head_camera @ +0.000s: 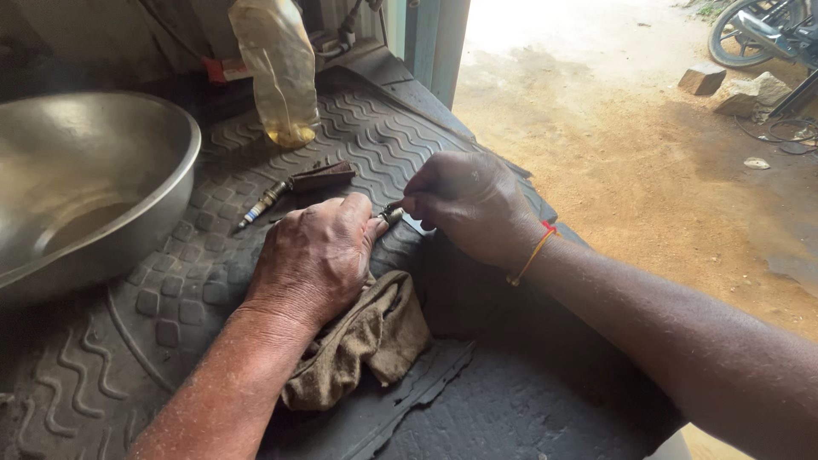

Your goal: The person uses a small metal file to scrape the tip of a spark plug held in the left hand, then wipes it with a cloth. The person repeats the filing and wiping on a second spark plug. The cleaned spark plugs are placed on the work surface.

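The left hand (pixel 317 255) pinched a small spark plug (pixel 390 214) while the right hand (pixel 471 209), at three o'clock, pinched its tip, apparently cleaning it; a steady hold seemed needed.

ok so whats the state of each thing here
left hand: closed around a small part, resting on the rag
right hand: pinching at the part's tip
rag: crumpled under the left hand
spark plug: lying flat on the mat
bowl: upright
plastic bag: hanging, yellowish liquid at its bottom

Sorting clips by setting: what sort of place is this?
Likely a roadside repair shop: a spark plug on a rubber mat, a greasy rag, a motorbike wheel outside.
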